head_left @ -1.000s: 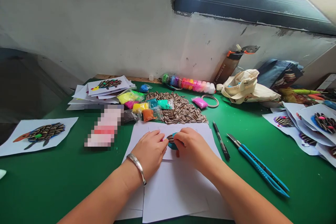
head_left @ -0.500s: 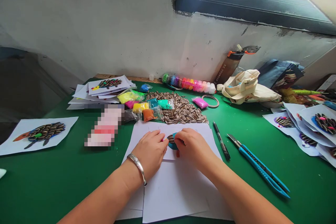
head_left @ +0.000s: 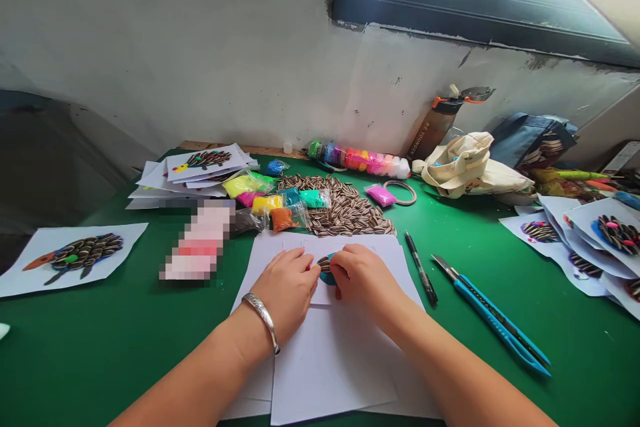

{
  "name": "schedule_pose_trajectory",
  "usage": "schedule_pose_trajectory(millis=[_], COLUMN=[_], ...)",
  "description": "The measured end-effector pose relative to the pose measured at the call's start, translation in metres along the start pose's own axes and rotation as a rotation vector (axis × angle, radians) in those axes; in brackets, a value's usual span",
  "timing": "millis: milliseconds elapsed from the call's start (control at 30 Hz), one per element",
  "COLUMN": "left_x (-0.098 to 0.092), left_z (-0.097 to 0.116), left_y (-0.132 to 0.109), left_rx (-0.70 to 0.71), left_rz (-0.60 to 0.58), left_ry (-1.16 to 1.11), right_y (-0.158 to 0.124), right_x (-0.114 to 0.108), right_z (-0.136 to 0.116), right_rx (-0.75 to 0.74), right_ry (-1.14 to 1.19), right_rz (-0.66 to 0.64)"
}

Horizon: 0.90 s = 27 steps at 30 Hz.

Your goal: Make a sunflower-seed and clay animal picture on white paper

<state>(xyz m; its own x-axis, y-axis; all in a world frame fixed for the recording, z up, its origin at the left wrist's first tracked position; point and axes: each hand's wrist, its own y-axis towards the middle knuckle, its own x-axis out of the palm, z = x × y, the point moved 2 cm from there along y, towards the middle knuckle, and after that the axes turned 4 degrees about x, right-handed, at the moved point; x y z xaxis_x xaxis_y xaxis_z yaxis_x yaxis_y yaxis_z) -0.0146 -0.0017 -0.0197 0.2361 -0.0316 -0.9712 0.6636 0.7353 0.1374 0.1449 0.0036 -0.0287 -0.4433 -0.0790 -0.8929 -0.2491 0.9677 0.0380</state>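
Observation:
A small blue clay shape (head_left: 327, 277) with striped sunflower seeds (head_left: 325, 264) on it lies on a white sheet of paper (head_left: 335, 353). My left hand (head_left: 285, 287), wearing a silver bangle, lies over the paper at the shape's left side, its thumb and fingertips close to the seeds. A bit of red or pink shows by its fingertips. From the right, my right hand (head_left: 365, 280) reaches onto the shape with its thumb and fingers pinched together. Whatever is between those fingertips is hidden. Both hands cover part of the shape.
Behind the paper are a pile of sunflower seeds (head_left: 350, 207) and several clay packets (head_left: 267, 203). A pen (head_left: 421, 267) and a blue utility knife (head_left: 493, 317) lie right. Seed pictures are at left (head_left: 85, 257) and right (head_left: 617, 233). A bottle (head_left: 435, 127) leans against the wall.
My right hand has shifted very slightly left over the blue shape, its fingers still pinched. My left hand stays in place on the paper.

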Motion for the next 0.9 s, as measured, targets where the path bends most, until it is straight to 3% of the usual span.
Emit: schedule_pose_trajectory(millis=[667,900], left_x=[0.000,0.002], left_z=[0.000,-0.004], left_y=[0.000,-0.003], left_rx=[0.007,0.017], left_rz=[-0.003,0.049], left_ry=[-0.018,-0.086], right_y=[0.001,0.010], right_x=[-0.005,-0.025], right_z=[0.001,0.020], right_rx=[0.003,0.047], right_ry=[0.050,0.157], right_rz=[-0.002,0.222])
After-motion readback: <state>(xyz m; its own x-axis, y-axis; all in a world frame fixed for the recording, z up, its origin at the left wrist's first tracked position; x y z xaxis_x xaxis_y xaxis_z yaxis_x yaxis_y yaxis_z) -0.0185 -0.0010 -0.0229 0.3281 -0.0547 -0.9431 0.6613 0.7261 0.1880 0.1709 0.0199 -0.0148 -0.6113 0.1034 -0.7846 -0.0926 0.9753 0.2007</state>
